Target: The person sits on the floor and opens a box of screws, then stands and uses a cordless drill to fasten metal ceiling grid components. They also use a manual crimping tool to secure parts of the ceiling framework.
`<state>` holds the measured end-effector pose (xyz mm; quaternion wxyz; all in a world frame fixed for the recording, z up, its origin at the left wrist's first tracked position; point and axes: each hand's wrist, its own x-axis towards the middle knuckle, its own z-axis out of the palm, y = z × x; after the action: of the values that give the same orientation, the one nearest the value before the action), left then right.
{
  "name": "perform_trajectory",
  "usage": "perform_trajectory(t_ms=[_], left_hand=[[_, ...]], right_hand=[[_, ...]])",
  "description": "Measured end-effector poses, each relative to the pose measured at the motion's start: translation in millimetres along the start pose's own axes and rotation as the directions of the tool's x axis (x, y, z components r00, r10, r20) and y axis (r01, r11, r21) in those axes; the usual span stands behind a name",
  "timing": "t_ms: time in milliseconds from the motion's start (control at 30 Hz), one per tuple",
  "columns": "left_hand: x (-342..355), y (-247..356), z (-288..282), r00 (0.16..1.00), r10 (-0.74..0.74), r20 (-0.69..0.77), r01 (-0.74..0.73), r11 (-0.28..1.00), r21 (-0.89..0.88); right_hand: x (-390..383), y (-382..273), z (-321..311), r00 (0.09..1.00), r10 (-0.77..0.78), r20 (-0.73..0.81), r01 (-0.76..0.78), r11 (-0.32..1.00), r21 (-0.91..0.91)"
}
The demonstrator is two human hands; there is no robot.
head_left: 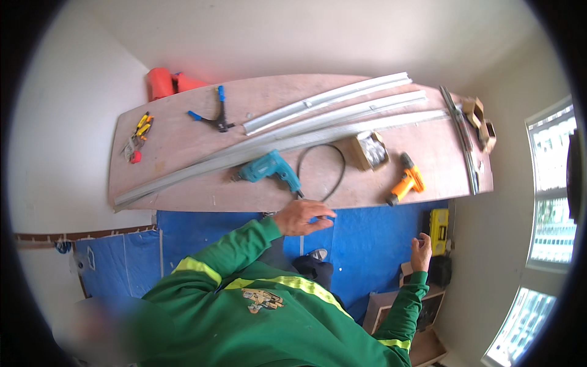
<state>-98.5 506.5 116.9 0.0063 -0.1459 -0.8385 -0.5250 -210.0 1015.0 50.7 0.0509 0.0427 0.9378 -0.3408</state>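
Observation:
My left hand is open, fingers loosely bent, at the bench's front edge below the teal corded drill, whose black cable loops behind it. My right hand hangs lower right, off the bench, fingers apart and slightly curled, with nothing clearly in it. An orange drill lies nearby beside an open cardboard box of small pieces. Long pale metal channels stretch across the wooden bench. A blue-handled riveter-like tool and yellow-handled hand tools lie on the left.
Thin rails and small cardboard boxes sit at the right end. Red items are behind the bench. Blue sheeting covers the floor, with a yellow toolbox and open wooden boxes right, near a window.

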Motion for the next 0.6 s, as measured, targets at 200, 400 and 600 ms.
perform_trajectory(t_ms=[200, 400, 600], left_hand=[[-84.6, -18.6, -173.8, 0.851, -0.264, -0.455, 0.268, 0.962, -0.057], [-57.8, -78.5, -279.7, 0.736, -0.370, -0.567, 0.360, 0.923, -0.134], [59.2, -204.4, -311.5, 0.777, -0.336, -0.532, 0.421, 0.906, 0.044]], right_hand=[[10.0, -166.5, 115.0, 0.947, -0.222, 0.234, 0.206, 0.974, 0.089], [26.9, -304.4, 171.7, 0.855, -0.318, 0.410, 0.315, 0.946, 0.077], [126.8, -376.4, 171.8, 0.842, -0.431, 0.325, 0.441, 0.896, 0.048]])
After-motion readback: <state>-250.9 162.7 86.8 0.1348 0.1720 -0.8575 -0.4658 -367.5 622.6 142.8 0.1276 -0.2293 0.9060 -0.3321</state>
